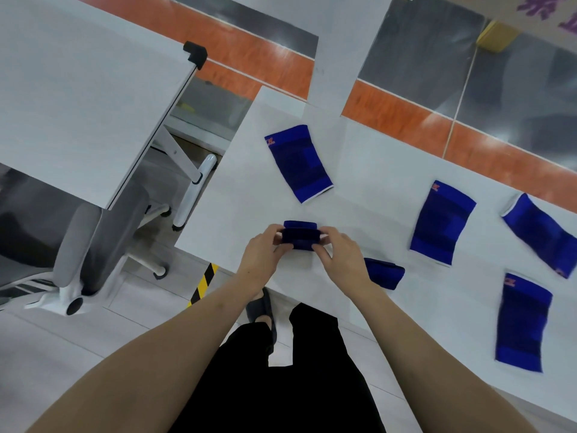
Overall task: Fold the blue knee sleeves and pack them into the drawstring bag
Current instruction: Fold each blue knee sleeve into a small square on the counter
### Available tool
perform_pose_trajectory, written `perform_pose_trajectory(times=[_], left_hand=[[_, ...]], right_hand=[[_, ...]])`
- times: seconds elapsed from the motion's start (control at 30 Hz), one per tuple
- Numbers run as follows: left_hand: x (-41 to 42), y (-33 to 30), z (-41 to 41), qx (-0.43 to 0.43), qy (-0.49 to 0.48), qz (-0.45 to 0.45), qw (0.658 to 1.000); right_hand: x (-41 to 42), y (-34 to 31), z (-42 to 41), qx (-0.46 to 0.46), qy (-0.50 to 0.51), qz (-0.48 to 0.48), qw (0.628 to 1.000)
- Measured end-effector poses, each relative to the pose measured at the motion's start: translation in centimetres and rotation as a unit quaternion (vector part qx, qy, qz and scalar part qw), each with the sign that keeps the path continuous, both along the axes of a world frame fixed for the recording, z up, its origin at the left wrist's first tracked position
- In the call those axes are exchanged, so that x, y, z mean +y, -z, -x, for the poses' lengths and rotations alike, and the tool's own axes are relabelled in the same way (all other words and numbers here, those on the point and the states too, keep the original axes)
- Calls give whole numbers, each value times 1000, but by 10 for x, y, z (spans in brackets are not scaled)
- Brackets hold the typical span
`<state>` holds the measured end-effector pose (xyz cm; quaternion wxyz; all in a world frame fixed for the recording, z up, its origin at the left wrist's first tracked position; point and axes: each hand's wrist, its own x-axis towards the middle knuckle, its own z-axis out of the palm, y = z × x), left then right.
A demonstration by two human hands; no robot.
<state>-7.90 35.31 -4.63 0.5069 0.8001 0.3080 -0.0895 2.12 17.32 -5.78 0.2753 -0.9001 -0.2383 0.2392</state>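
Note:
A folded blue knee sleeve (300,235) is held over the near edge of the white table (359,145). My left hand (263,253) grips its left end and my right hand (342,256) grips its right end. Another folded sleeve (385,273) lies just right of my right wrist. Several flat blue sleeves lie on the table: one behind my hands (298,162), one to the right (441,223), one at the far right edge (541,234), one near right (523,321). No drawstring bag is in view.
A second white table (78,89) stands to the left, with a grey office chair (81,251) below it. Yellow-black tape (203,284) marks the floor by the table's near corner. My black-trousered legs and a dark slipper (260,307) are below.

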Motion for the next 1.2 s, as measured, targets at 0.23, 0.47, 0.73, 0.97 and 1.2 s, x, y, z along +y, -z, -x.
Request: perform_pose_trajectory(times=[0.23,0.47,0.73,0.97,1.2], left_hand=[[-1,12,-22,26,3,-59,998],[-2,25,-31,59,17,-134,989],[0,10,-2,-68,196,-378,902],[6,25,21,24,350,-408,843],[1,21,15,116,365,-386,839]], right_hand=[[15,4,-13,100,85,8,991],[23,10,-18,130,126,8,983],[22,8,-15,92,117,27,989],[14,12,-5,-175,-52,80,980],[20,17,-7,-162,-107,181,964]])
